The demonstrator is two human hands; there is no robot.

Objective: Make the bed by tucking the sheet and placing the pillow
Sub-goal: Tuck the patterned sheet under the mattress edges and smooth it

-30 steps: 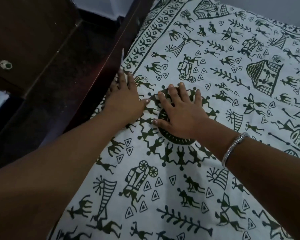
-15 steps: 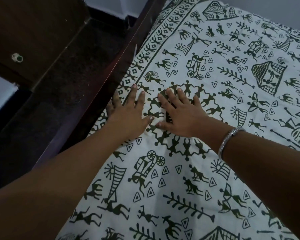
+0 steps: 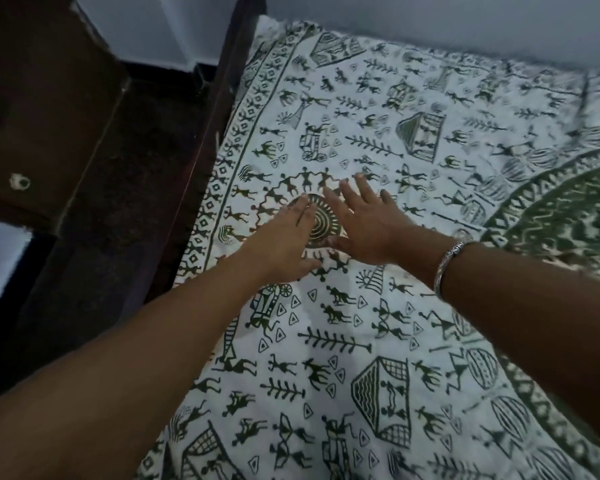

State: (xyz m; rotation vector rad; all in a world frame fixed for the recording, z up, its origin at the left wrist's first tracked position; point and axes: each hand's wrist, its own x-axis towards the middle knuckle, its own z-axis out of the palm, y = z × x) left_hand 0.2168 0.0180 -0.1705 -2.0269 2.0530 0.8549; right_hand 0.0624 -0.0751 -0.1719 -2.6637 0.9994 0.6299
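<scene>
Left hand [image 3: 284,245] and right hand [image 3: 366,225] side by side, fingers straight, holding nothing, flat against printed sheet [image 3: 343,344], which spreads under and beyond them. Judgement: sweep outward toward wooden bed rail [image 3: 201,174] left of left hand, with even pressure.

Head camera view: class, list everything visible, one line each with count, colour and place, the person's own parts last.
sheet: one, white with dark green figure print, spread over the bed.
bed frame: one, dark brown wood, along the sheet's left edge.
floor: one, dark, left of the bed frame.
wooden furniture: one, dark brown, far left.
ring fitting: one, pale, on that furniture's front.
wall: one, pale grey-blue, behind the bed.
bangle: one, silver, on the right wrist.
left grip: one, bare hand, fingers straight, on the sheet's circular motif.
right grip: one, bare hand, fingers straight, beside the left, at the same motif.
</scene>
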